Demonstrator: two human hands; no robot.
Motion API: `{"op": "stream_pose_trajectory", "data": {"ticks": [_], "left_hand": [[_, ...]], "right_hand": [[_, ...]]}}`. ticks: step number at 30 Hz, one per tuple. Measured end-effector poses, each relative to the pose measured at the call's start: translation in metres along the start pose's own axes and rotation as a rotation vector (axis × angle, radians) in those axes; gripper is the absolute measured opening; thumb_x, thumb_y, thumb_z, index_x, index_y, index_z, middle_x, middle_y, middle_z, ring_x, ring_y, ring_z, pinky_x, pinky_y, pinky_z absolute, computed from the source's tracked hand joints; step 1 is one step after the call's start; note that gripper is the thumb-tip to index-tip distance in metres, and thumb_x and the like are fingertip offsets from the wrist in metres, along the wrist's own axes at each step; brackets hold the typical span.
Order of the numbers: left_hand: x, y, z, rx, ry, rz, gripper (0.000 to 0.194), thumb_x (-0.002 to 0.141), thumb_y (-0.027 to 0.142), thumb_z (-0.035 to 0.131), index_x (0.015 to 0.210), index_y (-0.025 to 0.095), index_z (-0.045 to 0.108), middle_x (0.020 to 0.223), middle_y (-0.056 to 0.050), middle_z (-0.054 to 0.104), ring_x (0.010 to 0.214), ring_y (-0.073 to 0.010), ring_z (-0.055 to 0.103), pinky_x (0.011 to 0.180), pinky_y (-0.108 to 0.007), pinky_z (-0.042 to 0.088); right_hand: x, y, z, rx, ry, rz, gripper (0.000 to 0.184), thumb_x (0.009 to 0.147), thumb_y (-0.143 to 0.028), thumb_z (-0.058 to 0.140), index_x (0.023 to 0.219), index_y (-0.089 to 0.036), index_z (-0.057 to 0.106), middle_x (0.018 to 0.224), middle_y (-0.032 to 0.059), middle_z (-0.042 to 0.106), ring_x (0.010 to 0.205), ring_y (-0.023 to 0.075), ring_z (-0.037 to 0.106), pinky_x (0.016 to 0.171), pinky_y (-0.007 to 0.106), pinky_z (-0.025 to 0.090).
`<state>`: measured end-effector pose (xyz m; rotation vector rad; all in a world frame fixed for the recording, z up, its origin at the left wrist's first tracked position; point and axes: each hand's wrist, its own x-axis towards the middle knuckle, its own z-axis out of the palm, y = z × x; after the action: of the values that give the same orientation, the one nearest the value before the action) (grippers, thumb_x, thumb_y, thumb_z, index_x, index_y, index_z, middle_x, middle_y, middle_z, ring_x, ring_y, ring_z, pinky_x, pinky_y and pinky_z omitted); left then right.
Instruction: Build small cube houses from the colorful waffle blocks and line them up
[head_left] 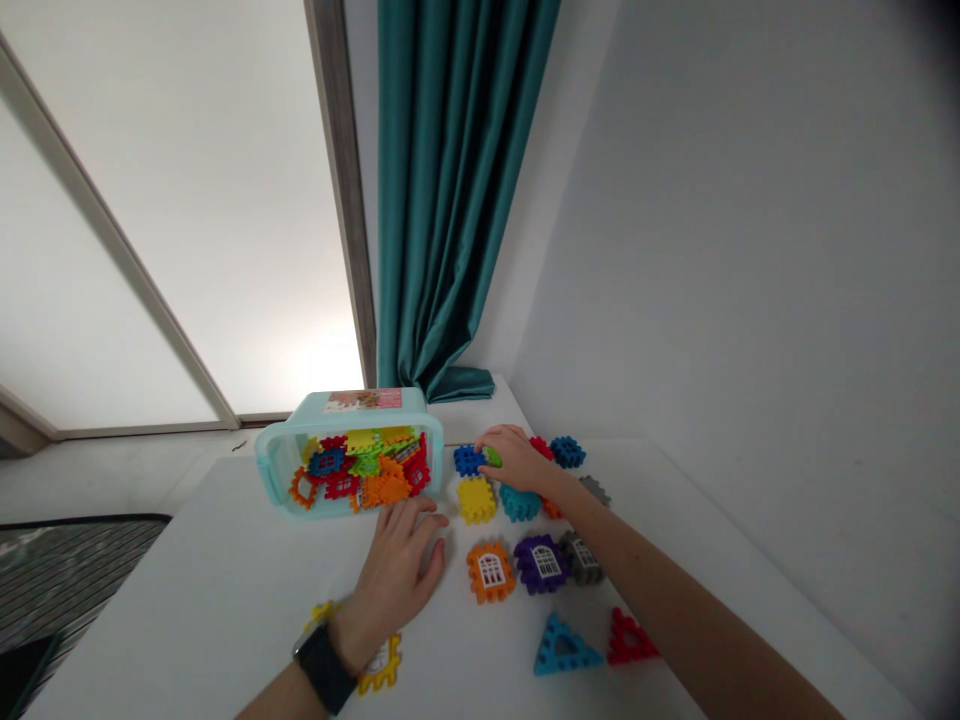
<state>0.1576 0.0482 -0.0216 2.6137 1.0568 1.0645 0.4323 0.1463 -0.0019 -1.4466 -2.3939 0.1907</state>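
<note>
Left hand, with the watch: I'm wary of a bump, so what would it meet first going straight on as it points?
The left hand would probably meet the light teal bin first, at its lower rim, with orange pieces just beyond. Depth is unclear: it may be touching that rim.

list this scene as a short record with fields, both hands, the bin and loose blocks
left hand: near the toy bin's lower rim, no block visible in it
left wrist: black smartwatch, yellow block partly hidden beneath
right hand: fingertips at green piece and blue block, grip unclear
toy bin: pale teal, on its side, mixed-colour blocks inside
arched-window blocks in a row: orange, purple, grey
triangle blocks: blue, red
backdrop: teal curtain
</note>
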Motion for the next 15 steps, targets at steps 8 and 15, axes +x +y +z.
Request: {"op": "stream_pose_trajectory", "data": {"ticks": [8, 15], "left_hand": [[0.0011, 0.0009, -0.0013, 0.001, 0.008, -0.001, 0.024, 0.089, 0.013, 0.052, 0.108, 0.022, 0.063, 0.11, -0.01, 0.063, 0.104, -0.0265, 0.059, 0.09, -0.043, 0.047], [0.0014, 0.0001, -0.0004, -0.009, 0.001, 0.004, 0.025, 0.089, 0.012, 0.052, 0.11, 0.022, 0.062, 0.11, -0.01, 0.063, 0.104, -0.027, 0.058, 0.09, -0.044, 0.046]], "right_hand": [[0.0004, 0.0003, 0.0012, -0.003, 0.009, 0.001, 0.026, 0.077, -0.025, 0.078, 0.101, -0.022, 0.068, 0.112, 0.0063, 0.073, 0.117, 0.0268, 0.06, 0.106, 0.043, 0.035], [0.0012, 0.0012, 0.0025, -0.003, 0.008, 0.007, 0.024, 0.078, -0.027, 0.077, 0.1, -0.023, 0.069, 0.112, 0.007, 0.073, 0.116, 0.0277, 0.06, 0.105, 0.045, 0.036]]}}
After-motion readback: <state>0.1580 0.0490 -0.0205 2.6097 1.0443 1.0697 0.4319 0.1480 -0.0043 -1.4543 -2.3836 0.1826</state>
